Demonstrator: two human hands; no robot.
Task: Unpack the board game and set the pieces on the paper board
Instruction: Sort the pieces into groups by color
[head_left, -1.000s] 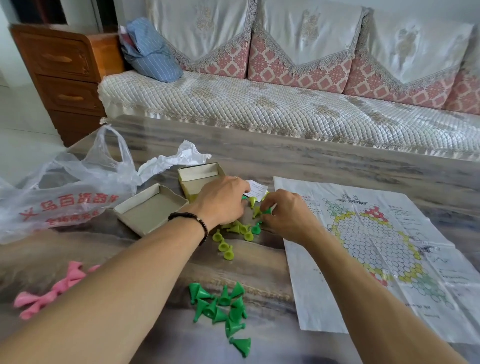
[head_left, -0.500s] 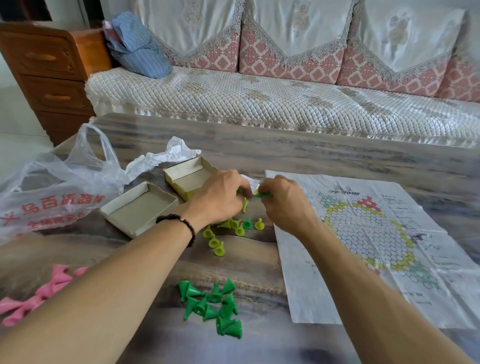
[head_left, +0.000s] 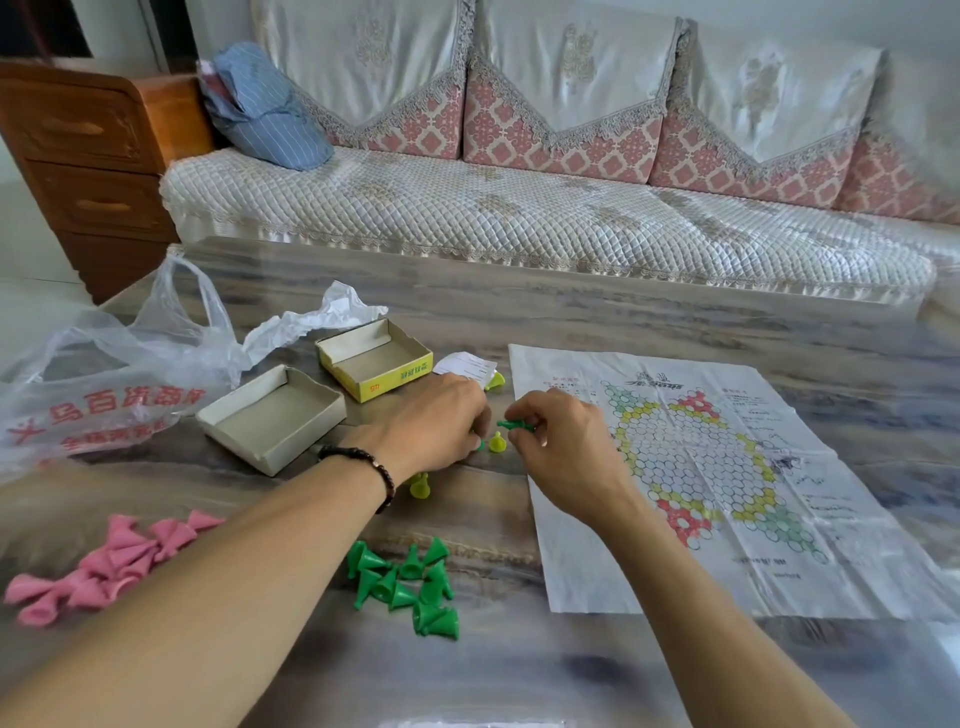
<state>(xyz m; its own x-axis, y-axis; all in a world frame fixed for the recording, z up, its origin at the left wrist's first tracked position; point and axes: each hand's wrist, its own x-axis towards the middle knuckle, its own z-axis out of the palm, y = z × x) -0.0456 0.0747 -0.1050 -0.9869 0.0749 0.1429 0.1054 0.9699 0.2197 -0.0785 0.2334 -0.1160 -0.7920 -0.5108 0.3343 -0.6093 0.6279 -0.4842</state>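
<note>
Right hand (head_left: 563, 447) pinched a dark green piece (head_left: 514, 425), long axis sideways, paper board (head_left: 727, 467) lay just right. Left hand (head_left: 436, 421) curled over yellow-green pieces (head_left: 497, 445); grip unclear.

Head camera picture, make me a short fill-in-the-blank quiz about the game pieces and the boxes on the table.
1. The right hand pinches a dark ____ piece.
2. The heap of pieces at the table's left edge is coloured ____.
3. The number of pieces standing on the paper board is ____.
4. The two open boxes lie to the ____ of the paper board.

Missing words: green; pink; zero; left
</note>
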